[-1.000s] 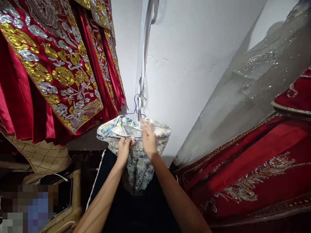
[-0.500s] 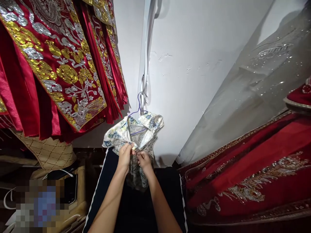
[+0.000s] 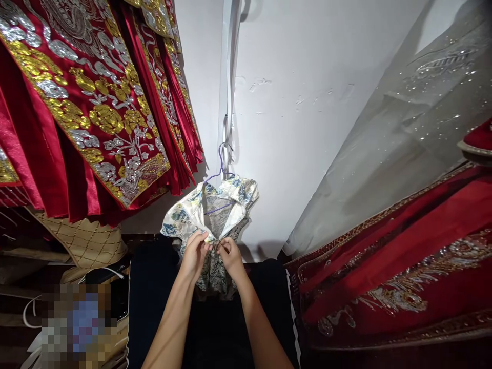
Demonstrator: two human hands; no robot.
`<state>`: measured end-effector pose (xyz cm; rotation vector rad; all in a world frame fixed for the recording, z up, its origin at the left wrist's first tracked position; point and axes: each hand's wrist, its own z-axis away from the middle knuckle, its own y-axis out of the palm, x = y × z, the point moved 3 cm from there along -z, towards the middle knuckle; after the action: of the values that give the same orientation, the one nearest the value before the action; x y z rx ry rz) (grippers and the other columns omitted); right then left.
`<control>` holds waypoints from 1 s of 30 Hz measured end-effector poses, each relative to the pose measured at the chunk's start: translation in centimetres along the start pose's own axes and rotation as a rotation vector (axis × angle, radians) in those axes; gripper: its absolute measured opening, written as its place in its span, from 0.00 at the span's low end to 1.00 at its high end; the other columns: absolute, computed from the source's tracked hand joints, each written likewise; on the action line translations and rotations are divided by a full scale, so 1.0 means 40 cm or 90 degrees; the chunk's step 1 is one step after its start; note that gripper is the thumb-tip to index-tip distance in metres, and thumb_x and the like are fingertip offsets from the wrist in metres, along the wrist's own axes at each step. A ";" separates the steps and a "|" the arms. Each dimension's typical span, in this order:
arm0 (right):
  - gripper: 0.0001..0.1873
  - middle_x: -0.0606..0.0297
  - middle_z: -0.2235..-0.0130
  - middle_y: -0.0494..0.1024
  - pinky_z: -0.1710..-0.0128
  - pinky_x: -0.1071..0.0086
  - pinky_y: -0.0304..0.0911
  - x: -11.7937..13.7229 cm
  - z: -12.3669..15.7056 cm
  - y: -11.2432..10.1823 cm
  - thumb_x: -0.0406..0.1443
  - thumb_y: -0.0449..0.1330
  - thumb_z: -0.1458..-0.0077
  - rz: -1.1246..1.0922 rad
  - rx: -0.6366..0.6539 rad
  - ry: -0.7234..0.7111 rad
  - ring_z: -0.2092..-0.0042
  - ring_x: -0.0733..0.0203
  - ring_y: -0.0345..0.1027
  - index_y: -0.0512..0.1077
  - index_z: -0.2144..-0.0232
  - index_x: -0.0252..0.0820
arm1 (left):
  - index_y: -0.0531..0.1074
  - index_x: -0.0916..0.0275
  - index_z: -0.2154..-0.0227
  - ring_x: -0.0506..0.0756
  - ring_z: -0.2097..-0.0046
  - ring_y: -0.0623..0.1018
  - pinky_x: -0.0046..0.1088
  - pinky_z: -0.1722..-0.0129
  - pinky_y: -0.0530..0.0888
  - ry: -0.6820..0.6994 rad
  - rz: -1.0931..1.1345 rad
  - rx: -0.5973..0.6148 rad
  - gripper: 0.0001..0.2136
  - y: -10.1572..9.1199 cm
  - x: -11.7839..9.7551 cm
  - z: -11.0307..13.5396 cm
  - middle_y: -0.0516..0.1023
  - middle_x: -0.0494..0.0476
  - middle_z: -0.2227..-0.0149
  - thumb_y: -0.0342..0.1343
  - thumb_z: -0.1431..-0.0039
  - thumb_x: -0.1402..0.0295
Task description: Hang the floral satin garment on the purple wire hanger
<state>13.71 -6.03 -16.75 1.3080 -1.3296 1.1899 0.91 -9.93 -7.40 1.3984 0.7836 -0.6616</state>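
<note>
A small white garment with blue and yellow flowers (image 3: 179,218) hangs on a purple hanger (image 3: 221,166) against the wall, its neckline spread wide. My left hand (image 3: 195,252) pinches the front edge of this floral garment on the left side of the opening. Close beside it, my right hand (image 3: 229,254) has its fingers closed on the other front edge, and the fingertips of both hands nearly meet at the bottom of the neckline. Whatever small fastening may lie between the fingertips is too small to make out. The lower part of the garment drops below the hands, over my dark trousers.
Red garments with gold and silver sequins (image 3: 105,118) hang at the upper left. A pale sparkling cover (image 3: 384,133) and red embroidered cloth (image 3: 400,261) stand on the right. The white wall (image 3: 292,133) is ahead; a partly blurred, cluttered seat (image 3: 115,333) sits lower left.
Both hands have drawn closer together at the bottom of the neckline, the left one dropping slightly. The view has shifted a little.
</note>
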 end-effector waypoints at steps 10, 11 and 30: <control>0.11 0.70 0.74 0.68 0.71 0.69 0.59 0.016 0.005 0.021 0.45 0.56 0.45 0.063 0.007 -0.034 0.72 0.61 0.63 0.65 0.68 0.45 | 0.65 0.62 0.79 0.45 0.78 0.61 0.23 0.74 0.67 -0.014 0.048 0.015 0.11 -0.005 -0.020 0.019 0.60 0.46 0.80 0.64 0.53 0.67; 0.11 0.69 0.73 0.68 0.71 0.69 0.60 0.018 0.009 0.024 0.46 0.57 0.45 0.057 0.013 -0.034 0.72 0.61 0.64 0.66 0.67 0.45 | 0.65 0.62 0.79 0.45 0.78 0.61 0.23 0.74 0.67 -0.017 0.055 0.017 0.11 -0.003 -0.020 0.021 0.60 0.46 0.81 0.64 0.53 0.67; 0.13 0.69 0.85 0.66 0.77 0.71 0.52 0.004 0.042 -0.048 0.38 0.57 0.53 0.041 0.038 0.101 0.80 0.65 0.58 0.69 0.85 0.41 | 0.74 0.61 0.62 0.57 0.61 0.76 0.34 0.56 0.71 0.109 -0.445 0.111 0.12 -0.101 0.242 -0.024 0.78 0.55 0.65 0.59 0.53 0.70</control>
<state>15.66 -7.67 -16.74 1.1941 -1.2373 1.3580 3.34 -8.83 -17.57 1.3396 1.4029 -1.1761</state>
